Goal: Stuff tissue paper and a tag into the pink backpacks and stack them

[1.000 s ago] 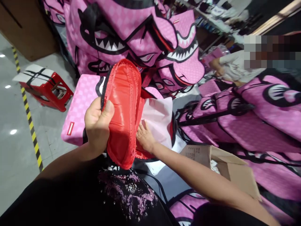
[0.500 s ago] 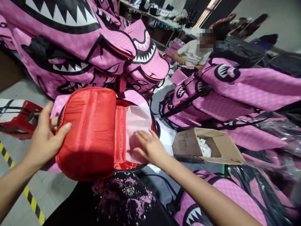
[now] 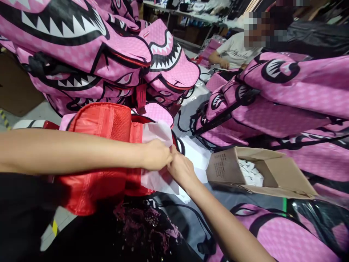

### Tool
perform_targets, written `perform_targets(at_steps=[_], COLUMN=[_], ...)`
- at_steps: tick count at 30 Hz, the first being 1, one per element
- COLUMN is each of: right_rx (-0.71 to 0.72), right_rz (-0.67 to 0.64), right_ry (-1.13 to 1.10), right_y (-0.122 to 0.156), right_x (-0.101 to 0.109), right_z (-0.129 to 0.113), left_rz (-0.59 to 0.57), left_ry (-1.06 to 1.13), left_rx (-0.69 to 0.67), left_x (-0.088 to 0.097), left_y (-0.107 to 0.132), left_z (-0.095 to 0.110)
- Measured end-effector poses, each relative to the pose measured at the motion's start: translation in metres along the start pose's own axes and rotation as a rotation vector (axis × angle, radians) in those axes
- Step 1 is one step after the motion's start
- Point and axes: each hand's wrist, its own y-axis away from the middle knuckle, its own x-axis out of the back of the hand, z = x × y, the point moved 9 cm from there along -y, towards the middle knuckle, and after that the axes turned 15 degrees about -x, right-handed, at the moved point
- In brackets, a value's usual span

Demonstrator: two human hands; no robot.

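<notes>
A pink backpack [image 3: 159,112] lies open in front of me, its red-lined flap [image 3: 89,187] with mesh pockets folded out to the left. White tissue paper [image 3: 156,131] sticks up out of its main compartment. My left hand [image 3: 157,154] reaches across the flap, fingers closed at the paper's right side. Against it, my right hand [image 3: 181,168] is closed too, its fingertips meeting the left ones on the paper. The fingertips themselves are partly hidden.
Pink shark-mouth backpacks [image 3: 122,54] are piled behind, with more [image 3: 294,98] on the right. An open cardboard box [image 3: 223,165] holding white pieces [image 3: 249,173] stands right of my hands. Across the table sits a person in a white shirt [image 3: 237,49].
My left hand has let go of the red flap's left edge and crossed right to the paper. My right hand, flat on the paper before, has closed its fingers beside it.
</notes>
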Motion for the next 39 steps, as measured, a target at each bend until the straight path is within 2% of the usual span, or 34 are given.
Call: perform_targets(at_steps=[1, 3, 5, 7, 9, 10, 11, 12, 14, 17, 20, 22, 25, 27, 30, 32, 33, 35, 39], right_rx=[0.015, 0.053, 0.088, 0.105, 0.11, 0.122, 0.144, 0.176, 0.261, 0.472, 0.702, 0.785, 0.786, 0.8, 0.821, 0.756, 0.727, 0.679, 0.449], right_rz=[-0.02, -0.031, -0.061, -0.216, -0.436, -0.507, -0.524, -0.482, -0.294, -0.041, 0.071, 0.101, 0.102, 0.167, 0.464, 0.645, 0.691, 0.701, 0.637], right_ry=[-0.1, -0.371, -0.652, -0.802, -0.748, -0.648, -0.512, -0.356, -0.031, 0.329, 0.452, 0.47, 0.559, 0.576, 0.461, 0.369, 0.331, 0.275, 0.2], right_y=[-0.002, -0.006, -0.011, -0.015, -0.013, -0.011, -0.008, -0.007, -0.005, 0.004, 0.009, 0.003, -0.012, -0.012, 0.008, 0.02, 0.025, 0.028, 0.004], right_x=[-0.004, -0.007, -0.009, -0.018, -0.03, -0.035, -0.036, -0.034, -0.023, -0.015, -0.022, -0.028, -0.034, -0.022, 0.023, 0.049, 0.055, 0.054, 0.038], right_z=[0.008, 0.022, 0.032, 0.03, 0.015, 0.007, 0.0, -0.007, -0.017, -0.031, -0.041, -0.049, -0.054, -0.049, -0.023, 0.002, 0.012, 0.017, -0.007], left_rz=[-0.134, -0.265, -0.293, -0.335, -0.401, -0.424, -0.434, -0.433, -0.414, -0.405, -0.449, -0.501, -0.55, -0.547, -0.538, -0.523, -0.512, -0.494, -0.454], left_ry=[-0.035, -0.126, -0.195, -0.196, -0.161, -0.146, -0.136, -0.13, -0.128, -0.125, -0.123, -0.131, -0.126, -0.108, -0.071, -0.037, -0.023, -0.01, -0.027], left_rx=[-0.124, -0.227, -0.223, -0.206, -0.179, -0.16, -0.144, -0.136, -0.121, -0.073, -0.044, -0.026, 0.014, 0.039, 0.037, 0.022, 0.017, 0.012, 0.007], left_x=[-0.021, -0.045, -0.053, -0.06, -0.069, -0.074, -0.078, -0.081, -0.086, -0.091, -0.099, -0.104, -0.11, -0.111, -0.113, -0.114, -0.113, -0.111, -0.11], left_y=[-0.01, -0.003, 0.021, 0.047, 0.064, 0.068, 0.069, 0.069, 0.067, 0.067, 0.069, 0.07, 0.071, 0.073, 0.075, 0.073, 0.071, 0.065, 0.059], left_z=[0.009, 0.01, 0.001, -0.009, -0.016, -0.019, -0.021, -0.022, -0.024, -0.029, -0.033, -0.036, -0.041, -0.044, -0.047, -0.046, -0.046, -0.046, -0.042])
